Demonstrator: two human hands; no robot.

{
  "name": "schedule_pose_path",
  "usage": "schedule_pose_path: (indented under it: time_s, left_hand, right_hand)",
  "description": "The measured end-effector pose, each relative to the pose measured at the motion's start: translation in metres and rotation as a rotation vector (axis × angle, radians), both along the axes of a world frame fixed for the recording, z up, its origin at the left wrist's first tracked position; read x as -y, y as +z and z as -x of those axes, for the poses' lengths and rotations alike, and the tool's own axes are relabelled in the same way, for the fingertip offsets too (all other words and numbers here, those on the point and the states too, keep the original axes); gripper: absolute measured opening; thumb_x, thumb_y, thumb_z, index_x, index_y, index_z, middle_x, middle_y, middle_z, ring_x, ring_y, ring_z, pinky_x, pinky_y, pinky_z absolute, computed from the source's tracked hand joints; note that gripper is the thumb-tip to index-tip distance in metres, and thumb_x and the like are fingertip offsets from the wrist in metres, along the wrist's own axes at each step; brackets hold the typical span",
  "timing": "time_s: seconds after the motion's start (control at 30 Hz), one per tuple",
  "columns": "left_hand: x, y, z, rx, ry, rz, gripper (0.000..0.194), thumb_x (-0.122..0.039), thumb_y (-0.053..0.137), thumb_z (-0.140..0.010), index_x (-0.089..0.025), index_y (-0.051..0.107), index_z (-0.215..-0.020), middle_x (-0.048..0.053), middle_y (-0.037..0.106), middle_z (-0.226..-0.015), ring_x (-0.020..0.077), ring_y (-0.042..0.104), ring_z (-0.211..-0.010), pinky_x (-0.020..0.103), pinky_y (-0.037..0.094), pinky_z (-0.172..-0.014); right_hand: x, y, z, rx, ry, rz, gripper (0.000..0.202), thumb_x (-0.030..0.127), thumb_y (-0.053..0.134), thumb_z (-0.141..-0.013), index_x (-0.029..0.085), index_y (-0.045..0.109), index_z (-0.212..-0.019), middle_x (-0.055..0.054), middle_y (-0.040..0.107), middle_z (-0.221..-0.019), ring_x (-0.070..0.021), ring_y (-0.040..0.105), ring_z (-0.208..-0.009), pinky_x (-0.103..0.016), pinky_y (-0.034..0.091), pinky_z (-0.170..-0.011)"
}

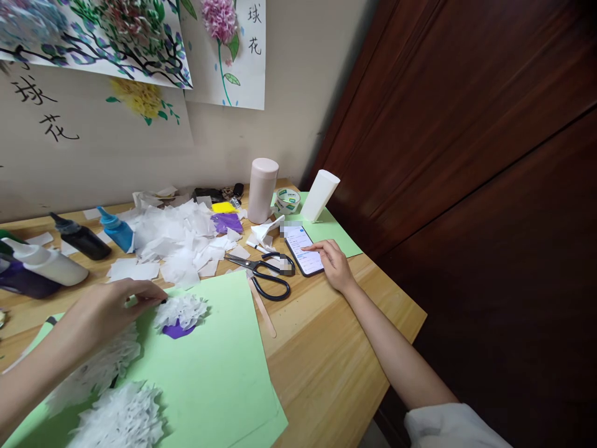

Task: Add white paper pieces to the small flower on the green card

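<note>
My left hand [119,308] reaches over a green paper sheet [228,348], its thumb and forefinger pinched together. At their tips shows a small black piece [163,301], right beside a white ruffled paper flower [183,312] with a purple shape [178,330] at its lower edge. Two more white paper flowers lie closer to me: one flower [112,364] is partly hidden by my left arm, the other flower [124,420] is cut by the bottom of the view. My right hand [333,264] rests at the right side of a lit phone [303,249], fingers stretched onto its screen, holding nothing.
Black-handled scissors [268,274] and a wooden stick [263,308] lie between the sheet and phone. Behind are a heap of white paper scraps [177,233], a pink tumbler [263,190], a tape roll [287,200] and a white cylinder [320,196]. Bottles [81,236] stand left.
</note>
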State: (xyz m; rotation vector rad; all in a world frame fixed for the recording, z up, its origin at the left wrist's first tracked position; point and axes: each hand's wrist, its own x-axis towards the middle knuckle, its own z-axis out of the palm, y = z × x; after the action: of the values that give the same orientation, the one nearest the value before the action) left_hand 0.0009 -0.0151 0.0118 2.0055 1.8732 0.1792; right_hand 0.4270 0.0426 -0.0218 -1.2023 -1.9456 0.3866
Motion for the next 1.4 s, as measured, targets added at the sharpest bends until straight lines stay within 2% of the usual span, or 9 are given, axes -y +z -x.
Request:
schedule_pose_path:
  time_s: [0.2, 0.33, 0.43, 0.53, 0.67, 0.9, 1.03, 1.17, 1.4]
  left_hand:
    - [0.001, 0.002, -0.002, -0.013, 0.011, -0.021, 0.035, -0.052, 0.046, -0.066, -0.030, 0.069, -0.081, -0.002, 0.073, -0.085, 0.0201, 0.063, -0.075, 0.024, 0.045, -0.066]
    - [0.001, 0.006, -0.003, -0.002, -0.010, 0.015, 0.033, -0.049, 0.046, -0.068, -0.030, 0.069, -0.082, -0.002, 0.072, -0.087, 0.0194, 0.064, -0.078, 0.024, 0.046, -0.068]
    - [0.001, 0.010, -0.004, 0.002, -0.005, 0.057, 0.032, -0.050, 0.048, -0.066, -0.031, 0.069, -0.081, -0.003, 0.072, -0.087, 0.0193, 0.064, -0.078, 0.024, 0.046, -0.069]
    - [0.000, 0.011, -0.004, 0.002, 0.013, 0.064, 0.032, -0.051, 0.049, -0.065, -0.031, 0.069, -0.080, -0.004, 0.072, -0.086, 0.0196, 0.063, -0.078, 0.024, 0.046, -0.067]
    - [-0.002, 0.011, -0.004, 0.012, 0.011, 0.070, 0.033, -0.052, 0.050, -0.063, -0.032, 0.070, -0.079, -0.004, 0.072, -0.085, 0.0203, 0.063, -0.077, 0.025, 0.046, -0.067]
    - [0.000, 0.014, -0.008, 0.017, 0.017, 0.031, 0.033, -0.051, 0.047, -0.064, -0.031, 0.069, -0.077, -0.003, 0.072, -0.083, 0.0201, 0.064, -0.076, 0.026, 0.046, -0.066]
    - [0.001, 0.014, -0.009, 0.037, 0.011, 0.046, 0.032, -0.050, 0.048, -0.063, -0.031, 0.069, -0.076, -0.003, 0.072, -0.082, 0.0196, 0.064, -0.075, 0.025, 0.046, -0.067]
    - [0.004, 0.013, -0.011, 0.026, 0.025, -0.021, 0.033, -0.050, 0.045, -0.066, -0.029, 0.069, -0.076, -0.002, 0.072, -0.081, 0.0200, 0.063, -0.074, 0.026, 0.046, -0.067]
    - [0.006, 0.013, -0.012, 0.036, 0.011, -0.024, 0.034, -0.049, 0.044, -0.067, -0.029, 0.068, -0.077, -0.002, 0.071, -0.081, 0.0197, 0.062, -0.075, 0.027, 0.045, -0.067]
  right_hand:
    - [-0.001, 0.001, 0.001, 0.018, 0.021, 0.018, 0.032, 0.012, 0.036, -0.084, 0.023, 0.062, -0.099, -0.005, 0.061, -0.098, -0.0209, 0.052, -0.099, -0.038, 0.043, -0.087]
    - [-0.007, -0.001, -0.009, -0.081, -0.082, 0.041, 0.025, 0.020, 0.042, -0.085, 0.023, 0.052, -0.108, -0.006, 0.057, -0.111, -0.0199, 0.049, -0.105, -0.040, 0.040, -0.093]
    - [-0.013, -0.005, -0.023, -0.084, -0.150, 0.230, 0.036, 0.034, 0.059, -0.076, 0.022, 0.047, -0.108, -0.007, 0.054, -0.107, -0.0188, 0.052, -0.094, -0.039, 0.042, -0.089]
    - [-0.014, -0.008, -0.036, -0.006, -0.087, 0.424, 0.046, 0.041, 0.066, -0.069, 0.022, 0.045, -0.105, -0.005, 0.054, -0.101, -0.0185, 0.050, -0.095, -0.038, 0.043, -0.088]
    - [-0.011, -0.004, -0.044, 0.046, 0.011, 0.507, 0.048, 0.044, 0.067, -0.067, 0.024, 0.042, -0.103, -0.005, 0.051, -0.108, -0.0194, 0.049, -0.105, -0.038, 0.042, -0.091]
    - [-0.010, 0.000, -0.042, 0.047, -0.011, 0.515, 0.043, 0.046, 0.067, -0.067, 0.024, 0.044, -0.097, -0.004, 0.051, -0.106, -0.0205, 0.049, -0.108, -0.037, 0.043, -0.090]
    - [-0.008, 0.002, -0.041, 0.052, 0.001, 0.552, 0.044, 0.044, 0.067, -0.068, 0.024, 0.042, -0.097, -0.005, 0.049, -0.107, -0.0209, 0.047, -0.110, -0.040, 0.040, -0.094]
    - [-0.007, 0.002, -0.041, 0.048, 0.006, 0.560, 0.045, 0.044, 0.068, -0.067, 0.025, 0.040, -0.097, -0.005, 0.048, -0.108, -0.0209, 0.047, -0.110, -0.039, 0.040, -0.094]
    - [-0.010, -0.003, -0.034, 0.037, -0.047, 0.479, 0.045, 0.042, 0.069, -0.067, 0.024, 0.037, -0.093, -0.003, 0.048, -0.100, -0.0186, 0.050, -0.096, -0.037, 0.042, -0.089]
